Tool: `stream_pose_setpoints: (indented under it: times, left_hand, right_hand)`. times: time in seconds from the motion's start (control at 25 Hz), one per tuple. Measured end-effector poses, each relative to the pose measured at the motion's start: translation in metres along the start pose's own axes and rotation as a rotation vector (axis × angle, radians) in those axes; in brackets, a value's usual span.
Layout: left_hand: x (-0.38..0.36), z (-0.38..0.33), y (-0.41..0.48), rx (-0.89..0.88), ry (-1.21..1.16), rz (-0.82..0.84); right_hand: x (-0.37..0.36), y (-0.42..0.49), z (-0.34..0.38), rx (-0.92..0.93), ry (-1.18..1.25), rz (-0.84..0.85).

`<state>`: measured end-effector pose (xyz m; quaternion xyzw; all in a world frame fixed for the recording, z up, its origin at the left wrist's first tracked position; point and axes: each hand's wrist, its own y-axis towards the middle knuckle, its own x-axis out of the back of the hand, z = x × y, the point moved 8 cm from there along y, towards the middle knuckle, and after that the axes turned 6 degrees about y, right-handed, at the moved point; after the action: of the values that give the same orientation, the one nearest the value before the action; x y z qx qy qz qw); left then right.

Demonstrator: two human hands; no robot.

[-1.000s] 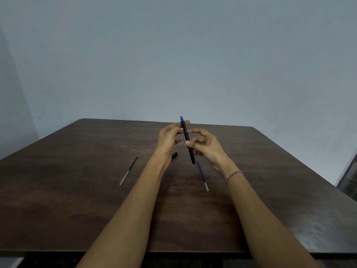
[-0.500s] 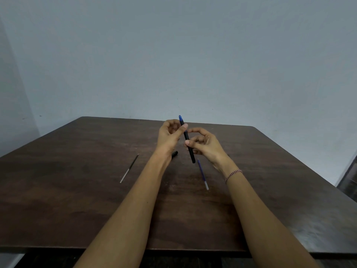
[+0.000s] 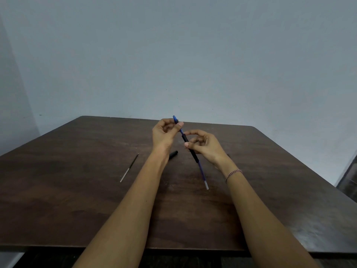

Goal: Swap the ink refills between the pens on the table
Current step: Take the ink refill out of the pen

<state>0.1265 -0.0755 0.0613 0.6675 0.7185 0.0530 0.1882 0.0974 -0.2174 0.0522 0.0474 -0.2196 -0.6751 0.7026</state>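
My left hand (image 3: 164, 136) pinches the blue end piece (image 3: 176, 121) of a pen, held up above the table. My right hand (image 3: 207, 148) grips the pen's black barrel (image 3: 190, 147) between thumb and fingers. A short blue length shows between the two hands. A blue refill (image 3: 202, 175) with a clear end lies on the table just below the barrel's lower end. A black refill (image 3: 129, 168) lies on the table to the left. A black pen part (image 3: 173, 154) lies behind my left wrist, partly hidden.
The dark wooden table (image 3: 77, 200) fills the lower view, its near edge at the bottom. A pale wall stands behind it. A dark object sits past the table's right edge (image 3: 347, 180).
My left hand has drawn the blue end piece up and left, away from the black barrel, so more blue shows between the hands. The refills on the table have not moved.
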Motion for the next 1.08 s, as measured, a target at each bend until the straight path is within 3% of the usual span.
stream_pose_setpoints:
  times: [0.52,1.08]
  left_hand:
    - [0.019,-0.005,0.002,-0.014,-0.208,-0.172]
    - [0.040,0.004,0.010,0.035,-0.382,-0.283]
  right_hand:
    - [-0.011,-0.001,0.003,0.040,-0.196,0.093]
    - [-0.006,0.001,0.004,0.025,-0.283,0.029]
